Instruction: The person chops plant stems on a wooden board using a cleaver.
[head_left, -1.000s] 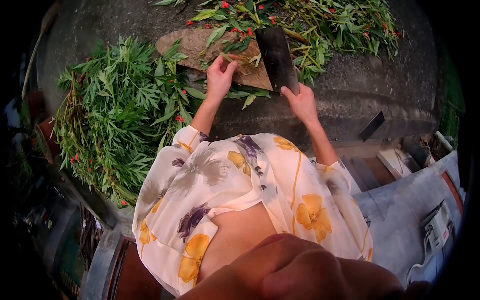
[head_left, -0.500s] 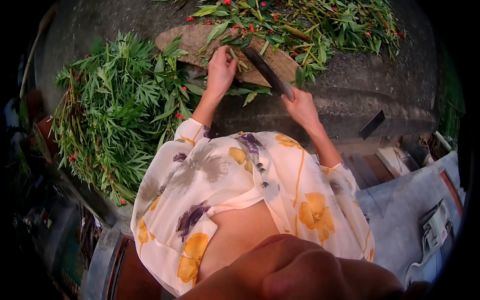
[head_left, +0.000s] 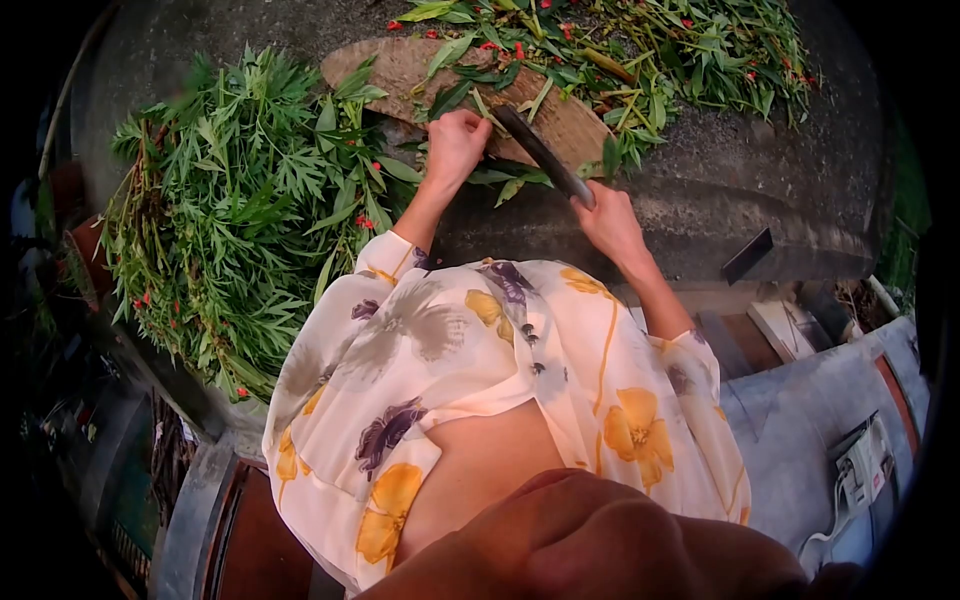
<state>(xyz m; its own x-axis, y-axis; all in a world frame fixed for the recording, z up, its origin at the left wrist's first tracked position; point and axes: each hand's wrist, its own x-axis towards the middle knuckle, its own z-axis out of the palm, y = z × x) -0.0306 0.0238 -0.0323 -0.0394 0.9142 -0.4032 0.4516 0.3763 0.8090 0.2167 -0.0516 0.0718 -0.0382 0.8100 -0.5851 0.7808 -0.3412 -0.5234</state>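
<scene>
A wooden board [head_left: 400, 72] lies on the grey stone surface, with green leaves and cut stem pieces on it. My right hand [head_left: 608, 222] is wrapped round the near end of a dark cleaver [head_left: 545, 150], whose blade is seen nearly edge-on, its tip over the board. Just left of the blade, my left hand [head_left: 458, 145] is closed at the board's near edge, its fingers on a pale green stem [head_left: 481, 103]. How much it holds is hidden by the fingers.
A big bundle of leafy plants [head_left: 230, 210] rests at the left. Cut stems and leaves with red flowers [head_left: 700, 60] spread beyond the board. A dark flat object [head_left: 747, 256] stands at the surface's right front edge, above a grey ledge [head_left: 800, 400] with a white device [head_left: 863, 465].
The cleaver has turned from broad side up to nearly edge-on, and its tip has come left towards my left hand. My left hand has shifted slightly right and nearer to me.
</scene>
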